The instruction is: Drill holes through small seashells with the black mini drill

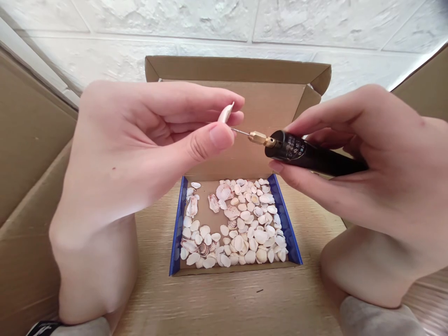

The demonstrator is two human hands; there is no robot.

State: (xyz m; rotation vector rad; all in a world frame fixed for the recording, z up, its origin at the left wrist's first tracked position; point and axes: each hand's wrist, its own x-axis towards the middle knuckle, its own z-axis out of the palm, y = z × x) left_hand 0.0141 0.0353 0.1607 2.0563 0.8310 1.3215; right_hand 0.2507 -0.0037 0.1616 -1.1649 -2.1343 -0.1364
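My left hand [150, 135] pinches a small pale seashell [226, 113] between thumb and fingers, held on edge. My right hand [371, 154] is wrapped round a black pen-shaped mini drill [315, 154] with a brass chuck [259, 138]. Its thin bit [241, 132] points left and reaches the shell near my left thumb; whether the tip has gone into the shell is hidden. Below both hands, many small white and pinkish shells [250, 233] lie in a shallow cardboard box [290, 233] with blue sides.
The box's raised brown lid [241, 70] stands behind, against a white brick-patterned wall [210, 23]. Cardboard panels [28, 186] rise at the left and right. A small dark speck [259, 291] lies on the wood-grained table [217, 308] in front of the box.
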